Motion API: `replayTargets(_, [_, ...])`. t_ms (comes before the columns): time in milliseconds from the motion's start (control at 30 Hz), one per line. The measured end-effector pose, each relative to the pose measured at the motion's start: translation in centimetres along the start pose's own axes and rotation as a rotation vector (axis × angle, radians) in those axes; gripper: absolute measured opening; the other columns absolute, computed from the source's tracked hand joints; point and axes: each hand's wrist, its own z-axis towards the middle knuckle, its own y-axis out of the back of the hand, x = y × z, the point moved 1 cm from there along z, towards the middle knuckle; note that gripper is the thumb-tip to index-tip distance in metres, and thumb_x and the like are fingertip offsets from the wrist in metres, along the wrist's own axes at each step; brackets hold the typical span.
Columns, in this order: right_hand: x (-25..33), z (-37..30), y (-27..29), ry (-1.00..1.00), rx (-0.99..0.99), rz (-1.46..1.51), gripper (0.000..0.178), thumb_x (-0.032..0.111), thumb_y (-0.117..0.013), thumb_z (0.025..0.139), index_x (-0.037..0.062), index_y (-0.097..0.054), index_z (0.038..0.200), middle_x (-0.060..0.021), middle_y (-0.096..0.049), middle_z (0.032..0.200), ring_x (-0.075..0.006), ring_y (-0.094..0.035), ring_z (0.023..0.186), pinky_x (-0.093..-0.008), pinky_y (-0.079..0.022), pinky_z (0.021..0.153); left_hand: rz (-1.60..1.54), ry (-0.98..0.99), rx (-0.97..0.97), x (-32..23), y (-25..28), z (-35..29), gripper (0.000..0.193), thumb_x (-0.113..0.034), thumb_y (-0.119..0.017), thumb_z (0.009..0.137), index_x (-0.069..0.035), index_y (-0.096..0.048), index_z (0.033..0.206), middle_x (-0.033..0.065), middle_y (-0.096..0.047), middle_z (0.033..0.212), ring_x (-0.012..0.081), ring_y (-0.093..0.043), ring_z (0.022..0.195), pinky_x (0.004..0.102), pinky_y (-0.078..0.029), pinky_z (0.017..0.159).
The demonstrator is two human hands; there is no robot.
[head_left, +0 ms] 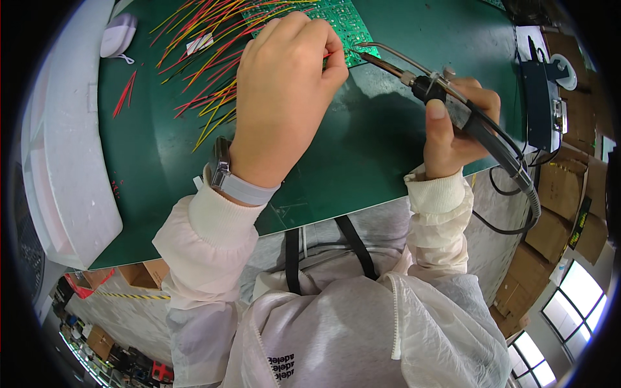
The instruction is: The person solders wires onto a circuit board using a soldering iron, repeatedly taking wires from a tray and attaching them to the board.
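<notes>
The left hand (pixel 284 84) pinches a thin red wire (pixel 328 55) at the green circuit board (pixel 358 31) on the dark-green table (pixel 356 152); the right hand (pixel 460 132) grips a black-handled soldering iron (pixel 427 89). Many red and yellow wires (pixel 208 14) seem attached — joints left can't be counted.

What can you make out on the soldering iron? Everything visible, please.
The soldering iron has a dark handle, a black collar and a metallic shaft narrowing toward the tip. A thin bent metal tube runs alongside. It slants away and leftward from the right hand, whose fingers grip the handle. The tip is at the green circuit board; contact can't be told. A dark cable trails from the rear, curving down at the right.
</notes>
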Motion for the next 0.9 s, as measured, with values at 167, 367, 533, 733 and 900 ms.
replayTargets(167, [-0.47, -0.12, 0.75, 0.046, -0.147, 0.042, 0.039, 0.024, -0.072, 0.070, -0.0023, -0.045, 0.083, -0.0117, -0.055, 0.071, -0.0155, -0.051, 0.061, -0.0252, -0.042, 0.058, 0.008, -0.018, -0.019, 0.10, -0.16, -0.02, 0.013, 0.002, -0.063, 0.064, -0.002, -0.052, 0.071, 0.0060, -0.050, 0.066, 0.0190, -0.051, 0.062, 0.0286, -0.042, 0.058])
replayTargets(367, [-0.01, -0.12, 0.44, -0.026, -0.148, 0.048, 0.038, 0.023, -0.072, 0.069, -0.0014, -0.045, 0.081, -0.0097, -0.054, 0.070, -0.0144, -0.049, 0.061, -0.0248, -0.041, 0.058, 0.016, -0.011, -0.016, 0.08, -0.07, 0.00, 0.013, 0.003, -0.062, 0.064, -0.002, -0.052, 0.071, 0.0061, -0.049, 0.066, 0.0195, -0.051, 0.062, 0.0290, -0.041, 0.058])
replayTargets(533, [0.27, -0.14, 0.15, -0.106, -0.039, 0.009, 0.034, 0.018, -0.072, 0.069, -0.0007, -0.045, 0.079, -0.0085, -0.055, 0.070, -0.0134, -0.049, 0.061, -0.0242, -0.041, 0.058, 0.024, -0.014, -0.020, 0.17, -0.08, -0.05, 0.013, 0.003, -0.062, 0.064, -0.002, -0.052, 0.071, 0.0061, -0.049, 0.066, 0.0196, -0.051, 0.063, 0.0295, -0.041, 0.058])
replayTargets(733, [-0.10, -0.10, 0.28, -0.100, -0.055, 0.005, 0.032, 0.017, -0.071, 0.069, -0.0003, -0.046, 0.078, -0.0085, -0.055, 0.069, -0.0135, -0.049, 0.061, -0.0246, -0.042, 0.058, 0.007, -0.028, -0.045, 0.13, -0.43, 0.02, 0.014, -0.001, -0.063, 0.063, -0.004, -0.049, 0.064, 0.0072, -0.047, 0.063, 0.0243, -0.050, 0.063, 0.0347, -0.041, 0.057])
replayTargets(900, [-0.38, -0.03, 0.39, -0.103, -0.128, 0.005, 0.032, 0.016, -0.070, 0.071, -0.0003, -0.046, 0.082, -0.0087, -0.054, 0.074, -0.0134, -0.049, 0.066, -0.0244, -0.041, 0.063, 0.003, -0.026, -0.042, 0.18, -0.35, 0.09, 0.013, -0.001, -0.063, 0.064, -0.003, -0.050, 0.064, 0.0076, -0.048, 0.064, 0.0245, -0.050, 0.064, 0.0345, -0.042, 0.057])
